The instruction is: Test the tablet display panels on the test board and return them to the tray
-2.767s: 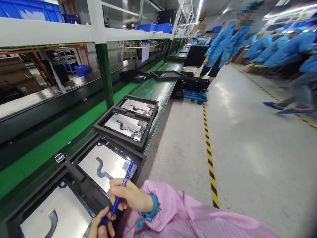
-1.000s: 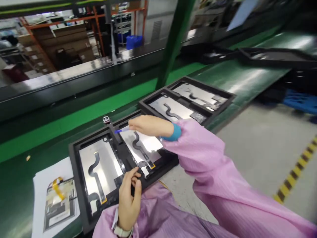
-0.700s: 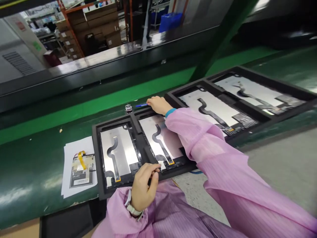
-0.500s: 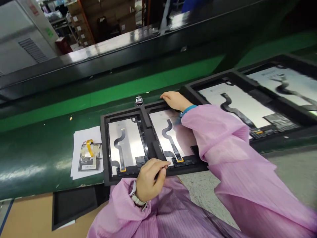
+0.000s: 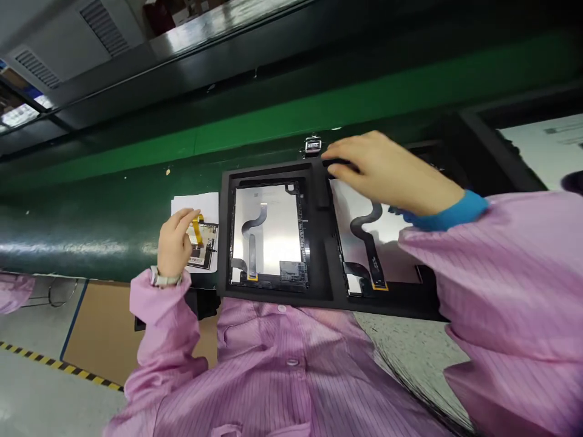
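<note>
My left hand (image 5: 174, 241) reaches over a small dark panel (image 5: 210, 238) lying on white paper sheets (image 5: 209, 202). Its fingers are apart, with the fingertips at the panel's yellow flex cable (image 5: 197, 232); whether they touch it I cannot tell. A black two-compartment tray (image 5: 322, 267) lies in front of me. My right hand (image 5: 368, 170) grips its far rim, fingers and thumb on either side. Each compartment holds a silver-backed display panel with a dark ribbon cable: a left panel (image 5: 277, 233) and a right panel (image 5: 344, 209), the latter partly hidden by my right arm.
Another black tray (image 5: 478, 124) with a silver-backed panel stands at the right. A small metal-framed piece (image 5: 313, 145) sits behind the near tray on the green bench surface (image 5: 91, 224). Brown board (image 5: 104, 325) lies below the bench at left. A pink sleeve (image 5: 16, 291) shows at far left.
My left hand has moved left from the near edge of the tray to the small panel's flex cable. My right hand stays at the tray's far rim. The view has swung left.
</note>
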A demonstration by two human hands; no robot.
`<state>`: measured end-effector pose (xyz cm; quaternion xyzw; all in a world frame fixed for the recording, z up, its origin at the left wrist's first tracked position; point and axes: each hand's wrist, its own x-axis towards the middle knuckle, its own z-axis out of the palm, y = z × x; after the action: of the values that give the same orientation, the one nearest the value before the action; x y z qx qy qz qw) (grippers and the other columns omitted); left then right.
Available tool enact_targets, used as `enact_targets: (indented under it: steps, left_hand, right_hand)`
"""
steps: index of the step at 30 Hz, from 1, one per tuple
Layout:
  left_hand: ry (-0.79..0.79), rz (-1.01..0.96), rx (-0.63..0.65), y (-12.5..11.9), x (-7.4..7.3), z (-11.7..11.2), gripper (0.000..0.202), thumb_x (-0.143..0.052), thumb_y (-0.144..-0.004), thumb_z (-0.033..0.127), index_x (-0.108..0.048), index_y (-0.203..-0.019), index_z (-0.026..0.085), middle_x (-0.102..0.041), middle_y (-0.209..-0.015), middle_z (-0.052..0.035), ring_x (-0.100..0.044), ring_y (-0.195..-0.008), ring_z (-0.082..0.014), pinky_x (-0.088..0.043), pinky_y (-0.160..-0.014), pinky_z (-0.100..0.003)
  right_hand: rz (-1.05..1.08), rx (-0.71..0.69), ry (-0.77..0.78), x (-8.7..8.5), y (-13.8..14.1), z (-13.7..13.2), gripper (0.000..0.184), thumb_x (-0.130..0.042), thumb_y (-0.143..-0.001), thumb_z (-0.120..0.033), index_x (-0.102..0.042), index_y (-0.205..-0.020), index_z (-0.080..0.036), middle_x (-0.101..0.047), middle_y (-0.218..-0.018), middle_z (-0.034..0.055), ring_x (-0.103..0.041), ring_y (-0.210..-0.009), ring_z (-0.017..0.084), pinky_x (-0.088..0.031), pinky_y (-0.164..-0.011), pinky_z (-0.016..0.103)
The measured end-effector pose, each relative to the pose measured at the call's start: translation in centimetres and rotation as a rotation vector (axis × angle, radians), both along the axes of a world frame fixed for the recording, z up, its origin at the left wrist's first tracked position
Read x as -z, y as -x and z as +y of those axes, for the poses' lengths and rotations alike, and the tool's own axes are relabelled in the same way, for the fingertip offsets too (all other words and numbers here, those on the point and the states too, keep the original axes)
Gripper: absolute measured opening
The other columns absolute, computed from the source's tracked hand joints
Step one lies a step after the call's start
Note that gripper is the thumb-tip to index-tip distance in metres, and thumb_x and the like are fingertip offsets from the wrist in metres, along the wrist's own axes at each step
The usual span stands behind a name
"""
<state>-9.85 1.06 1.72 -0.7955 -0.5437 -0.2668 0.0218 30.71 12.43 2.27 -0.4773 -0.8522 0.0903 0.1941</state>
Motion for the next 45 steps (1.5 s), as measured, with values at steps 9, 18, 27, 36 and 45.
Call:
enact_targets:
  steps: [9,18,27,36,45]
  left_hand:
    - [0.368,-0.362,0.116,3.4,3.4,6.9,0.034,-0.061,-0.093,0.046,-0.079,-0.102,0.020,-0.072,-0.124,-0.0137,-0.066,-0.119,-0.0274,-0.051,-0.108,-0.047]
    - [0.430,-0.636,0.102,2.4,4.5,10.7,0.057,-0.056,-0.094,0.068,-0.074,-0.101,0.014,-0.076,-0.083,-0.0105,-0.073,-0.077,-0.0190,-0.061,-0.079,-0.034]
    - [0.383,-0.795,0.162,0.5,4.3,9.0,0.040,-0.062,-0.097,0.055,-0.072,-0.106,0.018,-0.079,-0.098,-0.0091,-0.078,-0.085,-0.0208,-0.064,-0.086,-0.037]
    - [0.380,-0.550,0.163,-0.2,3.7,7.6,0.044,-0.057,-0.099,0.055,-0.073,-0.114,0.018,-0.080,-0.091,-0.0068,-0.076,-0.085,-0.0200,-0.060,-0.086,-0.035]
    - [0.249,-0.459,0.314,-0.5,3.3,7.5,0.039,-0.052,-0.103,0.047,-0.074,-0.085,0.021,-0.077,-0.089,-0.0050,-0.069,-0.088,-0.0197,-0.054,-0.086,-0.037]
  right_hand:
    - [-0.243,-0.213,0.290,0.1,9.3,-6.7,0.045,-0.048,-0.099,-0.040,-0.063,-0.126,-0.008,-0.066,-0.127,0.0215,-0.059,-0.114,0.038,-0.052,-0.093,0.050]
    - [0.345,-0.018,0.501,2.2,13.0,-7.1,0.070,-0.050,-0.096,-0.036,-0.029,-0.158,-0.012,-0.058,-0.141,0.0178,-0.056,-0.122,0.029,-0.048,-0.104,0.049]
    - [0.987,-0.144,0.802,4.0,13.7,-7.1,0.050,-0.044,-0.100,-0.049,-0.050,-0.142,-0.021,-0.063,-0.135,0.0107,-0.060,-0.120,0.021,-0.047,-0.109,0.044]
    - [0.863,-0.128,0.786,3.9,13.8,-7.2,0.051,-0.035,-0.104,-0.058,-0.064,-0.127,-0.023,-0.062,-0.136,0.0070,-0.049,-0.134,0.023,-0.033,-0.123,0.048]
    - [0.928,-0.213,0.772,5.0,14.3,-7.2,0.057,-0.017,-0.106,-0.059,-0.061,-0.101,-0.023,-0.062,-0.118,0.0072,-0.051,-0.119,0.021,-0.040,-0.113,0.042]
